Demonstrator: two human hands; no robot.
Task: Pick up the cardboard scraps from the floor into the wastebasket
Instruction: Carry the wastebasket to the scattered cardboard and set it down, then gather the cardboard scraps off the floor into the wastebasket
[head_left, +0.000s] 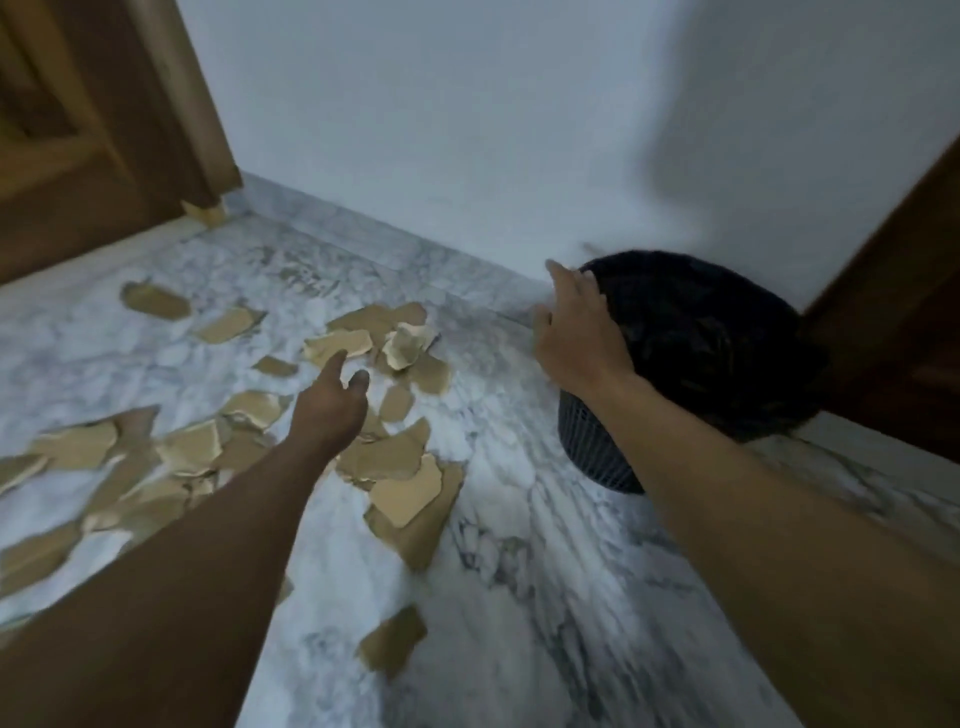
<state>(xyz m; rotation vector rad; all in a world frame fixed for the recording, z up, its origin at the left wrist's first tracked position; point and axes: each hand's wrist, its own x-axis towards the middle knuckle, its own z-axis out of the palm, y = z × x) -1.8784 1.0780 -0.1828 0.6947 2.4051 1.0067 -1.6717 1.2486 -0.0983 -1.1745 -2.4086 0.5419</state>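
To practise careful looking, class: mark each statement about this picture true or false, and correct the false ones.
1. The right hand touches the wastebasket. True.
2. The left hand holds a cardboard scrap. False: it reaches over the cardboard scraps with fingers extended and holds nothing.
3. Many scraps lie on the marble floor. True.
4. The wastebasket stands to the left of the scraps. False: it stands to their right, close to the wall.
5. The wastebasket has a white liner. False: its liner is dark.
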